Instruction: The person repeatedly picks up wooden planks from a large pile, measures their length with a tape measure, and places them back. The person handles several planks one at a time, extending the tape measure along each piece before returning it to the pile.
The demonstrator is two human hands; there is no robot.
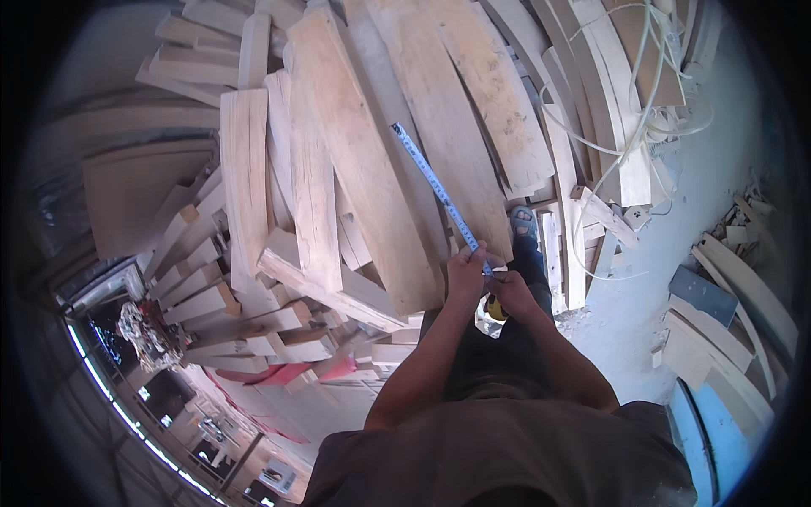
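Note:
A tape measure's pale blade (439, 190) stretches away from me over the wooden boards, its dark end lying over a wide plank (422, 93). My left hand (466, 272) is closed on the blade near the case, fingers pinching it. Just to its right, my right hand (512, 296) is closed around the tape measure's yellow and black case (495, 308), which the fingers partly hide. Left of the blade lies another long plank (359, 160) with a squared near end.
Stacked boards and blocks (198, 279) fill the left side. At the upper right, a white hose (625, 156) loops over more planks. Offcuts and a dark flat panel (703, 296) lie at the right. My sandalled foot (524, 221) is beside the boards.

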